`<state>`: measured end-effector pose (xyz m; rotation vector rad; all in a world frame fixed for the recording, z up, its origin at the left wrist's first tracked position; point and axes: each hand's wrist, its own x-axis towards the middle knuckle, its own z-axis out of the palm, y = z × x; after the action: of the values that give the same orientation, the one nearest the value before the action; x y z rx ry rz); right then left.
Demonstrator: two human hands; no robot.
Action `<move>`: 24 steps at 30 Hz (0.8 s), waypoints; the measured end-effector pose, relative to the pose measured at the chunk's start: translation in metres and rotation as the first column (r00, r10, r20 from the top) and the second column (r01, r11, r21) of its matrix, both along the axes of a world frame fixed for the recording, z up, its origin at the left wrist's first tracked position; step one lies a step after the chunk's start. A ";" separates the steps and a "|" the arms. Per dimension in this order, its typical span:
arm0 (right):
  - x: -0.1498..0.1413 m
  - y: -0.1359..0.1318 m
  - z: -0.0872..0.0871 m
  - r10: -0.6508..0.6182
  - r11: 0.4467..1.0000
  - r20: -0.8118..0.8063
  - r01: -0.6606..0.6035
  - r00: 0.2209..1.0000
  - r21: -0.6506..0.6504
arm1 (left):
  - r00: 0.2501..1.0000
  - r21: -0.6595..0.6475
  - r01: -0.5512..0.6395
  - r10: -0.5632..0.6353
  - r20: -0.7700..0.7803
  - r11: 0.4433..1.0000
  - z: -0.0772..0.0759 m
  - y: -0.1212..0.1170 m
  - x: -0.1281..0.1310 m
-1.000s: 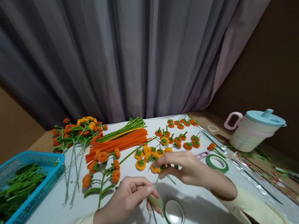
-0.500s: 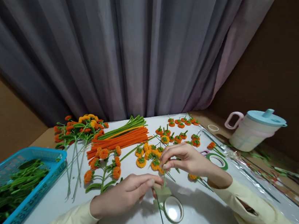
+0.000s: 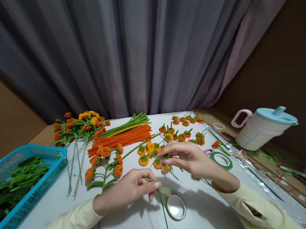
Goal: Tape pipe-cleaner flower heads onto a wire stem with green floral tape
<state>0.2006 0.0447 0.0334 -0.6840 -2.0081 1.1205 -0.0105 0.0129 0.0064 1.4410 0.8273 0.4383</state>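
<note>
My left hand (image 3: pixel 133 190) is closed, thumb against fingers, on a thin dark green wire stem (image 3: pixel 165 218) that runs down toward the front edge. By its fingertips a pale green strip of floral tape (image 3: pixel 165 191) leads to the tape roll (image 3: pixel 176 207), standing on the table. My right hand (image 3: pixel 191 158) is pinched around a short thin green stem (image 3: pixel 165 173), just above the yellow fuzzy flower heads (image 3: pixel 143 160); whether a flower head is on it I cannot tell. Left of them lies a stalk with orange pompom-like flowers (image 3: pixel 105 152) and leaves.
A blue basket (image 3: pixel 62 156) of green leaves is on the left. Behind lie orange pipe cleaners (image 3: pixel 122 139), green pipe cleaners (image 3: pixel 132 124) and finished flower stems (image 3: pixel 72 127). Orange flower heads (image 3: pixel 182 137), a green tape roll (image 3: pixel 221 160) and a lidded cup (image 3: pixel 264 128) are on the right.
My right hand has lifted away from my left, after the two came close together half a second ago. The wire stem has shifted slightly right since the first frame.
</note>
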 end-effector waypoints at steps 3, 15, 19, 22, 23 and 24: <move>-0.002 -0.003 -0.002 -0.011 0.999 0.053 0.009 0.999 0.051 | 0.998 0.102 -0.013 0.019 -0.059 0.995 0.000 0.004 -0.002; -0.012 -0.009 -0.010 -0.040 0.984 0.121 0.018 0.992 0.175 | 0.980 0.425 0.128 -0.050 -0.191 0.896 0.007 -0.003 -0.001; -0.013 -0.010 -0.014 -0.036 0.996 0.069 0.030 0.997 0.079 | 0.970 0.514 0.161 -0.039 -0.239 0.843 0.006 -0.004 -0.002; -0.013 -0.011 -0.013 -0.034 0.999 0.048 0.033 0.998 0.007 | 0.982 0.493 0.147 -0.067 -0.176 0.858 0.005 -0.004 -0.001; -0.013 -0.011 -0.012 -0.035 0.999 0.050 0.036 0.998 -0.014 | 0.987 0.472 0.130 -0.068 -0.146 0.872 0.004 -0.004 -0.001; -0.014 -0.012 -0.012 -0.041 0.999 0.052 0.042 0.998 -0.034 | 0.991 0.450 0.106 -0.059 -0.118 0.886 0.003 -0.004 0.000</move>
<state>0.1871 0.0326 0.0218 -0.7763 -2.0125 1.1262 -0.0107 0.0088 0.0098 1.9430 0.7690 0.5203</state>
